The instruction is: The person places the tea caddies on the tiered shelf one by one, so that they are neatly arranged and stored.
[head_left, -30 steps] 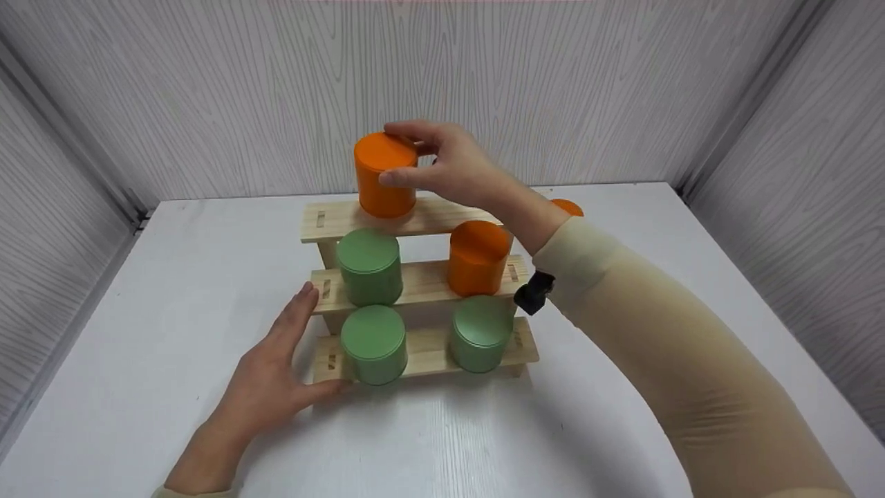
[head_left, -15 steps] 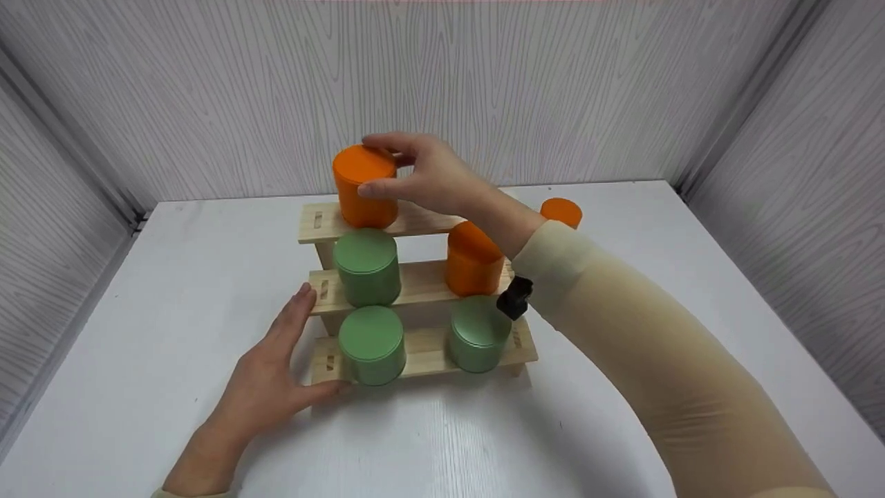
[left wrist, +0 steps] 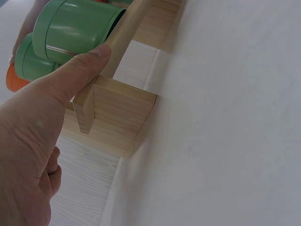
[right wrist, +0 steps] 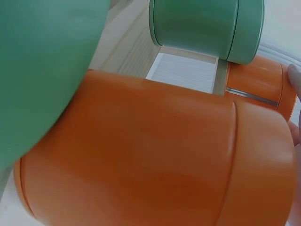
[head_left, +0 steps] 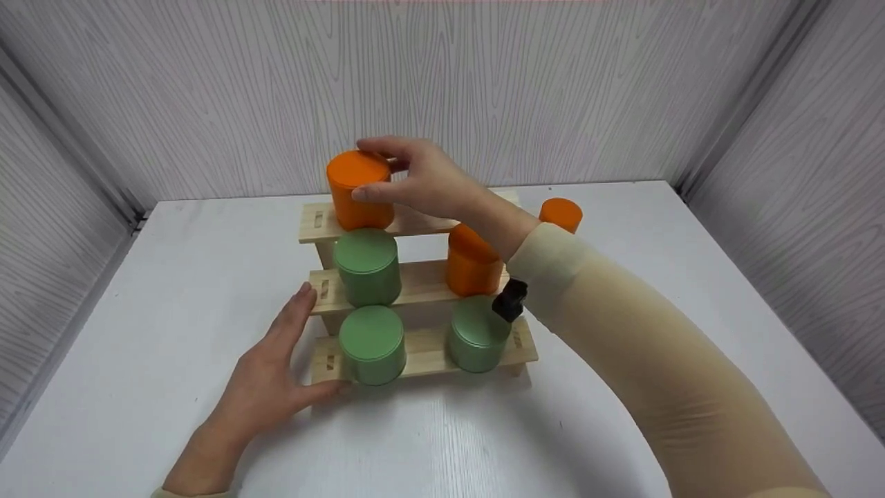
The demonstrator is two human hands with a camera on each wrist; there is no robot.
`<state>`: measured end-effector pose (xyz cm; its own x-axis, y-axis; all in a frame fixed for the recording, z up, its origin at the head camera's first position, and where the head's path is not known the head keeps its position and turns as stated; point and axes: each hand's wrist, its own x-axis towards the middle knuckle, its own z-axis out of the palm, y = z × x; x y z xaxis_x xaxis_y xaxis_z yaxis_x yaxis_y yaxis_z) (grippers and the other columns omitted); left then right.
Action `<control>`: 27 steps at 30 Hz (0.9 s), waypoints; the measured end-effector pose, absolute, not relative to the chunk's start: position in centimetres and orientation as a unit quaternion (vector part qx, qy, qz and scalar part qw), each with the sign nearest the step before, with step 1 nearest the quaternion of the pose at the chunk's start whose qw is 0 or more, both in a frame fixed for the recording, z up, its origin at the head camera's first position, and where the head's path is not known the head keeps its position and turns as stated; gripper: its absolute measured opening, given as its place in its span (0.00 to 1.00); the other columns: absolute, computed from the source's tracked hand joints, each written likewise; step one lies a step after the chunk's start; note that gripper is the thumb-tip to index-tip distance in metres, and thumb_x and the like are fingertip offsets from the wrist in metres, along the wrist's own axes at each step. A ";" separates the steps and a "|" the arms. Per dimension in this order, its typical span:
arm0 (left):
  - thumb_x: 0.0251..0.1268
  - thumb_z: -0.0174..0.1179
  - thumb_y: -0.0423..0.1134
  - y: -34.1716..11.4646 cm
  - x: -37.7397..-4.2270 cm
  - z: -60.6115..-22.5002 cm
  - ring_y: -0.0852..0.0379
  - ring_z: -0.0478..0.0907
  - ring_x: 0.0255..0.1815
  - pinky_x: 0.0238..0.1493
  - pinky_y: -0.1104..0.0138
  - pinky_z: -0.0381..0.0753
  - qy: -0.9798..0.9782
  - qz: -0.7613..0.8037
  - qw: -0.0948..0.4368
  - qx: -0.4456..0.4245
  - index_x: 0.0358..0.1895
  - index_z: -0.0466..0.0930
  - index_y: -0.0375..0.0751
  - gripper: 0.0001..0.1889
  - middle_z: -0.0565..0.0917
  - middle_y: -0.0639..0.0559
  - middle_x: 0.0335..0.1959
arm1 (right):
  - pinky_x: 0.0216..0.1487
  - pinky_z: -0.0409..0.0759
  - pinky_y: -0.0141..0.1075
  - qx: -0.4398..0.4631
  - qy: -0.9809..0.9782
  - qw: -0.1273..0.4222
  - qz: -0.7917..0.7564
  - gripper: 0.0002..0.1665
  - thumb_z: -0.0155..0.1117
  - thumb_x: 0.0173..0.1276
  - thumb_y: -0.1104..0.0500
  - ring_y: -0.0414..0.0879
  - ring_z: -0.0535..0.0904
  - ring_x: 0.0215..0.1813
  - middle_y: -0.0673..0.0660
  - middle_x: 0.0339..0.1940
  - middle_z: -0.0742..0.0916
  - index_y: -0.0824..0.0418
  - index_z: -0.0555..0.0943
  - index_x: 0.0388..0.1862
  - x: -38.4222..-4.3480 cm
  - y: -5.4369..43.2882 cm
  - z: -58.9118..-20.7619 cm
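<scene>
A three-tier wooden rack (head_left: 427,353) stands on the white table. My right hand (head_left: 429,176) grips an orange tin (head_left: 359,197) at the left of the top tier, thumb in front and fingers behind; in the right wrist view, only parts of this hand show at the right edge. My left hand (head_left: 266,377) holds the rack's left end, its thumb (left wrist: 82,68) against the bottom tier's front edge beside a green tin (head_left: 373,346). On the middle tier are another green tin (head_left: 368,270) and an orange tin (head_left: 473,266), partly behind my right forearm.
Another green tin (head_left: 477,339) stands at the right of the bottom tier. An orange tin (head_left: 561,213) sits behind the rack's right side, partly hidden by my sleeve. Pale wood-grain panels (head_left: 442,83) enclose the table at the back and sides.
My right hand has moved left and down with the orange tin, bringing it to the top tier's left part. My left hand has stayed at the rack's left end.
</scene>
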<state>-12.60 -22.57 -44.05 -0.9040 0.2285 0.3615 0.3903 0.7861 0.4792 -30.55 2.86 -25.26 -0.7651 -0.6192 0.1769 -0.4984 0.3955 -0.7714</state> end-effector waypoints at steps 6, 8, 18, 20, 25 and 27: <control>0.44 0.88 0.51 -22.5 -12.6 -44.0 0.49 0.55 0.86 0.81 0.64 0.59 -0.932 -0.281 0.152 -0.170 0.89 0.43 0.54 0.72 0.49 0.58 0.89 | 0.68 0.77 0.33 -0.330 0.835 0.075 -0.435 0.45 0.78 0.69 0.46 0.45 0.78 0.67 0.47 0.71 0.82 0.54 0.73 0.81 -30.6 2.9 -25.3; 0.44 0.88 0.51 -22.5 -12.5 -44.0 0.48 0.55 0.86 0.82 0.66 0.57 -0.932 -0.281 0.151 -0.170 0.89 0.44 0.54 0.72 0.49 0.57 0.89 | 0.69 0.76 0.33 -0.329 0.836 0.077 -0.432 0.45 0.78 0.69 0.45 0.45 0.78 0.68 0.47 0.72 0.81 0.53 0.72 0.81 -30.6 3.1 -25.3; 0.44 0.88 0.52 -22.5 -12.5 -43.9 0.46 0.54 0.86 0.78 0.45 0.66 -0.932 -0.289 0.140 -0.166 0.89 0.43 0.55 0.72 0.48 0.57 0.89 | 0.71 0.76 0.34 -0.336 0.823 0.073 -0.452 0.46 0.78 0.70 0.47 0.42 0.77 0.71 0.49 0.75 0.79 0.52 0.69 0.83 -30.9 5.2 -24.4; 0.45 0.88 0.52 -22.5 -12.5 -43.9 0.46 0.54 0.86 0.78 0.45 0.66 -0.932 -0.290 0.139 -0.165 0.89 0.43 0.56 0.72 0.48 0.57 0.89 | 0.70 0.77 0.35 -0.332 0.826 0.067 -0.451 0.46 0.78 0.70 0.47 0.42 0.77 0.71 0.50 0.75 0.80 0.52 0.70 0.82 -31.2 6.0 -24.2; 0.44 0.88 0.51 -22.6 -12.4 -44.0 0.45 0.54 0.86 0.78 0.45 0.66 -0.933 -0.287 0.141 -0.163 0.89 0.42 0.56 0.72 0.48 0.56 0.89 | 0.70 0.78 0.37 -0.315 0.840 0.052 -0.438 0.46 0.77 0.70 0.45 0.41 0.77 0.71 0.48 0.76 0.79 0.51 0.69 0.83 -32.0 8.3 -23.5; 0.44 0.88 0.51 -22.7 -12.4 -44.0 0.45 0.55 0.86 0.78 0.44 0.66 -0.934 -0.286 0.141 -0.163 0.89 0.42 0.55 0.73 0.48 0.56 0.89 | 0.71 0.78 0.38 -0.312 0.846 0.043 -0.430 0.46 0.76 0.71 0.44 0.41 0.76 0.72 0.48 0.77 0.78 0.50 0.69 0.83 -32.3 9.4 -23.4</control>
<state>-12.42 -22.68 -44.03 -0.9075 0.2234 0.3557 0.3843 0.7835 0.4883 -32.26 9.43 -23.41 -0.8019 -0.5645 0.1955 -0.4907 0.4358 -0.7545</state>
